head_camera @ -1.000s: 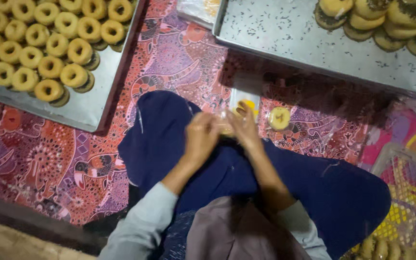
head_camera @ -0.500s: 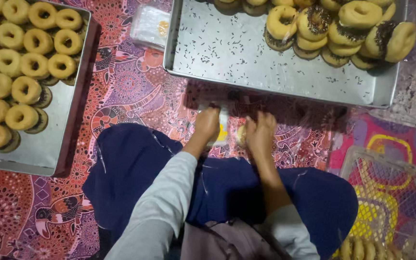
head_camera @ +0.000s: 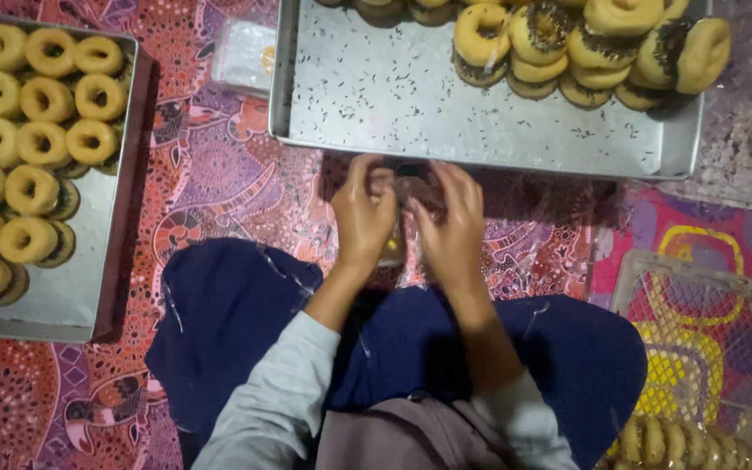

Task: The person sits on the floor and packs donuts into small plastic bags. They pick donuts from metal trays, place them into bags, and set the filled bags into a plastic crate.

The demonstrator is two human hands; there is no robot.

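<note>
Both my hands meet just in front of the near rim of a large metal tray. My left hand and my right hand pinch a clear plastic bag between them, fingers curled on its top. Something dark and something yellowish show through the plastic, but my fingers hide most of it. On the tray's far right lie ring doughnuts, some with dark sprinkles, and loose sprinkles dot its bare floor. My crossed legs in dark blue cloth lie below my hands.
A second metal tray at the left holds rows of plain ring doughnuts. A stack of clear bags lies between the trays. A white wire basket stands at the right with packed doughnuts below it. A patterned red mat covers the floor.
My hands, apart at the tray's rim half a second ago, have drawn together and closed on the clear bag. The view has shifted a little.
</note>
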